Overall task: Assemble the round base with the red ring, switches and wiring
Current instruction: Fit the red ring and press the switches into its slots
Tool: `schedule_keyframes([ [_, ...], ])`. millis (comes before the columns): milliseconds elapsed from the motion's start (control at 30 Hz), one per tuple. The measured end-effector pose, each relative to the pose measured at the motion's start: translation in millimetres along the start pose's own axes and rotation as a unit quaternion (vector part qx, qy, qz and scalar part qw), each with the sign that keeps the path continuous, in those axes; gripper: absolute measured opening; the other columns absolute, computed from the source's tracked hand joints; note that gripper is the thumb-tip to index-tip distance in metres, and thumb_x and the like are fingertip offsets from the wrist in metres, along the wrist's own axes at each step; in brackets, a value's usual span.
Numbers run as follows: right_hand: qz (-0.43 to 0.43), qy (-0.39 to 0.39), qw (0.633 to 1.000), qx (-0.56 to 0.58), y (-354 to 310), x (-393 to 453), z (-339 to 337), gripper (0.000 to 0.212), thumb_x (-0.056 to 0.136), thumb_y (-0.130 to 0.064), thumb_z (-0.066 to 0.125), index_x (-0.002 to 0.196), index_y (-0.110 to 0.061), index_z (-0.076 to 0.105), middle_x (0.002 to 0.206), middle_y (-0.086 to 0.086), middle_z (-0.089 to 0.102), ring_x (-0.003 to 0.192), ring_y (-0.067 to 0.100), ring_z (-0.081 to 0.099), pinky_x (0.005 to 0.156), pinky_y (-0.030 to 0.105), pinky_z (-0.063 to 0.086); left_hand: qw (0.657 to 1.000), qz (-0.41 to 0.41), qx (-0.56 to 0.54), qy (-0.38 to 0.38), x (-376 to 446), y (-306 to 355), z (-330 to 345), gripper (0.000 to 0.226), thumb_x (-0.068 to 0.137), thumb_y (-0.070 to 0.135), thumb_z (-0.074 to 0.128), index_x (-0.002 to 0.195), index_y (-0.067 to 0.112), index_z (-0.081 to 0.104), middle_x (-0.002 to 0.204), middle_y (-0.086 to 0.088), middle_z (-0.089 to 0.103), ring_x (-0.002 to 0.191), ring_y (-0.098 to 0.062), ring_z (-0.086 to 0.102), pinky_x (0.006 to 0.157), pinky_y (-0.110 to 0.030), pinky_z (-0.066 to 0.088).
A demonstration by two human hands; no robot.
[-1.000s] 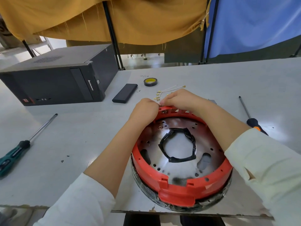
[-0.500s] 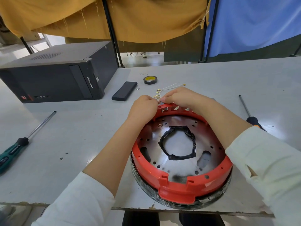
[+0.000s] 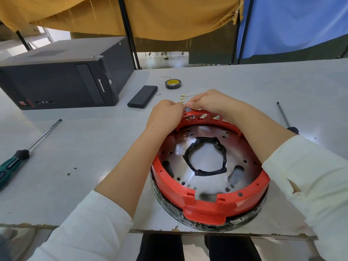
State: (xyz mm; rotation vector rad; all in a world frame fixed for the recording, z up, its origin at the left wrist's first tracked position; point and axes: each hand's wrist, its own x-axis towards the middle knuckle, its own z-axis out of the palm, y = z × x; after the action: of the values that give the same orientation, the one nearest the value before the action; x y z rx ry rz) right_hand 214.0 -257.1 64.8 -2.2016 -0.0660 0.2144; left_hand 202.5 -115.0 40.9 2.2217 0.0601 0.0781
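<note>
The round base [image 3: 203, 221] sits at the table's near edge, its metal plate [image 3: 205, 179] ringed by the red ring [image 3: 203, 204] and its centre hole edged with black tape. Both hands meet at the ring's far rim. My left hand [image 3: 165, 113] is curled at the slotted rim. My right hand [image 3: 209, 103] pinches a small dark part at the rim's top. Thin white wiring with brass terminals [image 3: 183, 97] lies just beyond the fingers. What my left fingers hold is hidden.
A black computer case [image 3: 60, 81] stands at far left, with a flat black box [image 3: 142, 96] and a tape roll [image 3: 172, 83] beside it. A green-handled screwdriver [image 3: 17, 159] lies left, another screwdriver [image 3: 286, 117] right. The table's chipped front edge [image 3: 75, 226] is close.
Both hands stayed at the ring's far rim with only slight finger shifts. The view has tilted a little; the base has not moved.
</note>
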Motion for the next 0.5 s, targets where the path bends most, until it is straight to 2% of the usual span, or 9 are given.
schedule_keyframes([
  [100,-0.002,-0.013,0.998,-0.066,-7,-4,1,0.016,0.095,-0.027,0.053,0.095,-0.017,0.066,0.090,0.002,0.057,0.072,0.018,0.050,0.052,0.022,0.035,1.000,-0.001,0.000,-0.002,-1,0,0,0.014,0.079,0.022,0.044,0.078,0.023,0.058,0.078,-0.004,0.057,0.070,-0.020,0.047,0.068,-0.031,0.038],
  [167,-0.004,-0.017,0.993,-0.120,-10,-5,4,0.026,0.098,-0.027,0.048,0.097,-0.007,0.063,0.091,0.011,0.052,0.063,0.018,0.047,0.050,0.023,0.033,1.000,-0.001,-0.002,-0.002,-2,0,0,0.013,0.078,0.022,0.044,0.077,0.023,0.057,0.078,-0.004,0.055,0.071,-0.020,0.046,0.068,-0.030,0.038],
  [267,0.003,-0.002,0.997,-0.079,-7,-4,3,0.037,0.095,-0.031,0.054,0.112,0.000,0.064,0.087,0.008,0.052,0.057,0.013,0.042,0.051,0.024,0.032,1.000,-0.005,-0.016,0.002,-1,1,0,0.015,0.077,0.023,0.045,0.078,0.023,0.060,0.078,-0.002,0.056,0.071,-0.020,0.047,0.070,-0.031,0.038],
  [333,-0.003,-0.002,0.998,-0.061,-3,-4,2,0.036,0.093,-0.031,0.057,0.112,-0.003,0.066,0.085,0.005,0.054,0.058,0.013,0.043,0.052,0.024,0.033,1.000,-0.007,-0.012,0.001,0,0,1,0.017,0.080,0.024,0.046,0.077,0.016,0.061,0.073,-0.002,0.056,0.069,-0.019,0.048,0.067,-0.031,0.039],
  [400,-0.010,-0.004,0.998,-0.054,0,-2,2,0.033,0.091,-0.032,0.059,0.109,-0.007,0.068,0.077,0.000,0.055,0.054,0.009,0.045,0.051,0.023,0.033,1.000,-0.005,-0.003,-0.001,-1,0,1,0.018,0.082,0.027,0.047,0.070,0.015,0.054,0.068,0.002,0.054,0.067,-0.018,0.049,0.063,-0.030,0.037],
  [500,-0.024,-0.012,0.998,-0.053,3,2,1,0.029,0.090,-0.032,0.059,0.104,-0.010,0.070,0.065,-0.006,0.054,0.048,0.004,0.047,0.048,0.022,0.032,1.000,0.003,-0.022,-0.012,-6,3,1,0.013,0.074,0.035,0.048,0.081,0.028,0.055,0.086,0.007,0.063,0.081,-0.011,0.059,0.072,-0.030,0.044],
])
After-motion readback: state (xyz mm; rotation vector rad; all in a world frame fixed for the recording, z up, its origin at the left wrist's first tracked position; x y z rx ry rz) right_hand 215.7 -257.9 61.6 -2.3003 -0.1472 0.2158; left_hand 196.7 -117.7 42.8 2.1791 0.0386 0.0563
